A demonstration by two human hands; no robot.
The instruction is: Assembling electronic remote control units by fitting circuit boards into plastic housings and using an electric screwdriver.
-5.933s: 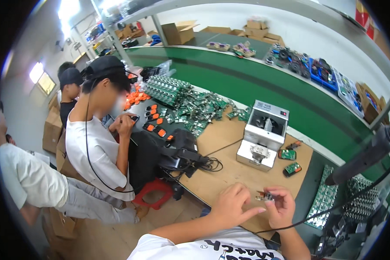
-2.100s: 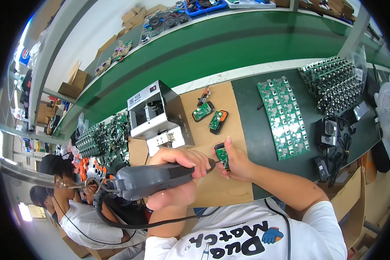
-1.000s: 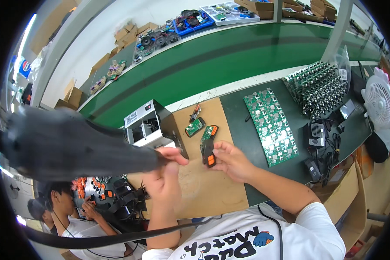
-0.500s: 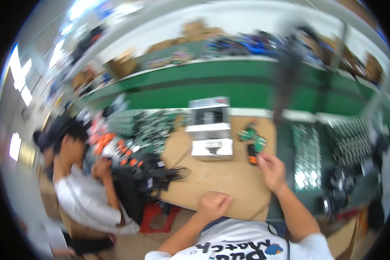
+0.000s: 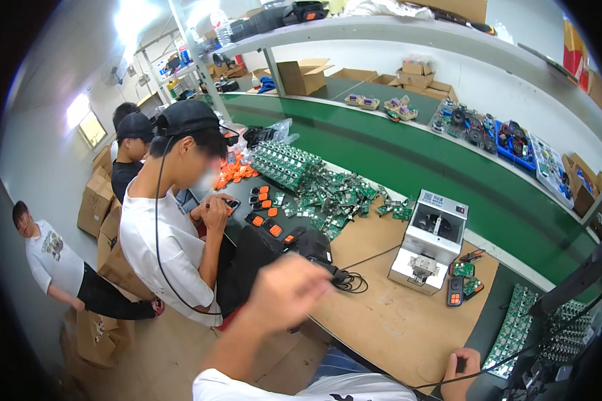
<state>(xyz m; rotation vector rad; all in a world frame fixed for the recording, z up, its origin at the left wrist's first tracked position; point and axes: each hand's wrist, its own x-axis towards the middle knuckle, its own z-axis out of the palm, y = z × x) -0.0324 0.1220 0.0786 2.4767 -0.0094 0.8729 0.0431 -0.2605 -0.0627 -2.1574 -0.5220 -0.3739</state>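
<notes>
We see that the box-shaped machine (image 5: 427, 240) is made of silver metal, with quite a glossy surface. The brown sheet (image 5: 374, 307) looks like cardboard, matt and slightly stained, and the dark worktop (image 5: 498, 301) appears smooth. For the black remote control (image 5: 455, 292), we notice plastic. The loose circuit boards (image 5: 331, 200) have a green finish, rather shiny, and their surface is rough with small parts. We recognise also thin clear plastic in the bag (image 5: 282, 130) and soft white cloth in the co-worker's shirt (image 5: 157, 234).
</notes>
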